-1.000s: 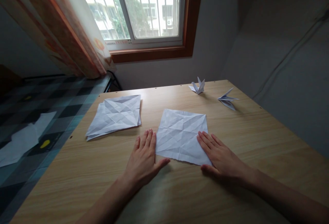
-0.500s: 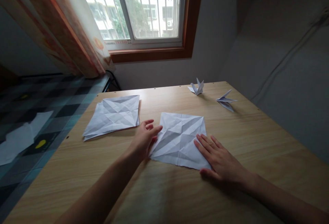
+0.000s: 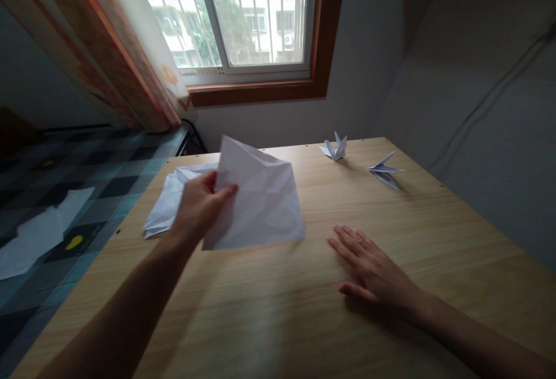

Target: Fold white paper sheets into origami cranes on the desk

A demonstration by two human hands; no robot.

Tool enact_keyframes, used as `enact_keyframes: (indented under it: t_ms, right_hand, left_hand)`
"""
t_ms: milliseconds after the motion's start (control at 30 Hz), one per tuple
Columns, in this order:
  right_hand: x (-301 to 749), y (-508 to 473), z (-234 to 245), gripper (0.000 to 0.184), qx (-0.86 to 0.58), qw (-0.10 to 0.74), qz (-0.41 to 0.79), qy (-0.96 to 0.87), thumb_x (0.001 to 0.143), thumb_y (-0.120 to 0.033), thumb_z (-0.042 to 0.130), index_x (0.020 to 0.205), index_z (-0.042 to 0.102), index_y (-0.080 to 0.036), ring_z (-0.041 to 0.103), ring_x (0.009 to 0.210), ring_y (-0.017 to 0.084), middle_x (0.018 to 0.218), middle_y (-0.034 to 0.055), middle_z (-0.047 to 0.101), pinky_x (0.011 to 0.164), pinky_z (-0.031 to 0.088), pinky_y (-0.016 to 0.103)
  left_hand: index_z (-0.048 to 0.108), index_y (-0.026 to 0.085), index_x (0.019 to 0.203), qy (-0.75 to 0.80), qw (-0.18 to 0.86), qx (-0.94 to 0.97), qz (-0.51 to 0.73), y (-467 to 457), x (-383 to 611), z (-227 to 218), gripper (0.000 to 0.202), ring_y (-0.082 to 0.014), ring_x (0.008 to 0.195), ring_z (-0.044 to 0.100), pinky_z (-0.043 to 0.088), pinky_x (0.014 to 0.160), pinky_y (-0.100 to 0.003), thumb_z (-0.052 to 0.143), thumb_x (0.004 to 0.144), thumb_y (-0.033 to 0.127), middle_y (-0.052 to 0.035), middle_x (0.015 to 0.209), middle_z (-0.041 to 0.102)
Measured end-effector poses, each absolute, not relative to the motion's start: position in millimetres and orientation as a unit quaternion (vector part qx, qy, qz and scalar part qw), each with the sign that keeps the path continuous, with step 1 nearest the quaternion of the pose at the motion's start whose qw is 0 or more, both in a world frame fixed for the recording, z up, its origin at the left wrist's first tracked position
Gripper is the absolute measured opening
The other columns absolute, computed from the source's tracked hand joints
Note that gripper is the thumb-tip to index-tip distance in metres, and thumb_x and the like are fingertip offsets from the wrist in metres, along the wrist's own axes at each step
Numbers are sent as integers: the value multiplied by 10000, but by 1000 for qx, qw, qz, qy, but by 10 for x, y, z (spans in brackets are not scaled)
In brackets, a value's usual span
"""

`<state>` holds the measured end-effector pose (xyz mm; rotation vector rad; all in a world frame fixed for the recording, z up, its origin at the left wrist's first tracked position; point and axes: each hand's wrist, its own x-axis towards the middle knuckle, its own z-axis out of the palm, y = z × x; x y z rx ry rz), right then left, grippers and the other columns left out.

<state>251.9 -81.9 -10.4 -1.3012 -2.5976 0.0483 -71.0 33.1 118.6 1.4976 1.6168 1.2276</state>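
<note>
A creased white sheet of paper (image 3: 260,205) is lifted and tilted above the table, its left edge pinched between the thumb and fingers of my left hand (image 3: 202,202). Behind that hand lies a stack of creased white papers (image 3: 163,205), partly covered by the hand and the raised sheet. My right hand (image 3: 369,266) rests flat on the wooden table (image 3: 304,309), fingers stretched out and holding nothing.
Two folded paper figures, an upright one (image 3: 334,148) and one with spread points (image 3: 386,170), stand at the table's far right. To the left, white paper pieces (image 3: 43,231) lie on a checked cloth (image 3: 26,164). A window (image 3: 260,19) is beyond the table.
My left hand has taken hold of the creased sheet, raised it off the table and moved it left toward the stack. My right hand stays in place, the paper gone from under it.
</note>
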Motion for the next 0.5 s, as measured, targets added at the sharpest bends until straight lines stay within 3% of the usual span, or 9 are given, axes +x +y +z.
enact_keyframes:
  t_ms: [100, 167, 267, 500]
  right_hand:
    - [2514, -823, -89, 745, -445, 112, 18, -888, 922, -591, 454, 1525, 268, -194, 270, 1449, 311, 1566, 149, 294, 1141, 306, 534]
    - [2511, -823, -82, 737, -443, 113, 22, -889, 924, -587, 455, 1522, 278, -194, 284, 1444, 311, 1561, 148, 307, 1140, 310, 532]
    - [2512, -822, -80, 724, -442, 118, 29, -889, 926, -580, 456, 1519, 287, -201, 302, 1435, 313, 1551, 148, 330, 1139, 313, 534]
    - [2512, -818, -57, 677, -446, 108, 38, -888, 939, -559, 439, 1496, 347, -185, 321, 1427, 310, 1538, 147, 356, 1136, 319, 541]
  left_hand:
    - [660, 110, 881, 661, -93, 614, 420, 390, -1086, 1601, 270, -136, 697, 566, 490, 783, -331, 597, 755, 341, -2, 748, 635]
    - [658, 101, 867, 621, -253, 645, 367, 397, -1293, 1737, 311, -176, 845, 581, 456, 893, -376, 517, 842, 377, -42, 841, 646]
    - [661, 150, 966, 545, -298, 719, 311, 412, -1518, 1652, 337, -181, 952, 569, 439, 938, -350, 425, 936, 389, -42, 980, 676]
    - [665, 224, 1037, 526, -276, 793, 133, 471, -1783, 846, 274, -246, 952, 576, 444, 875, -384, 420, 934, 290, -54, 1007, 696]
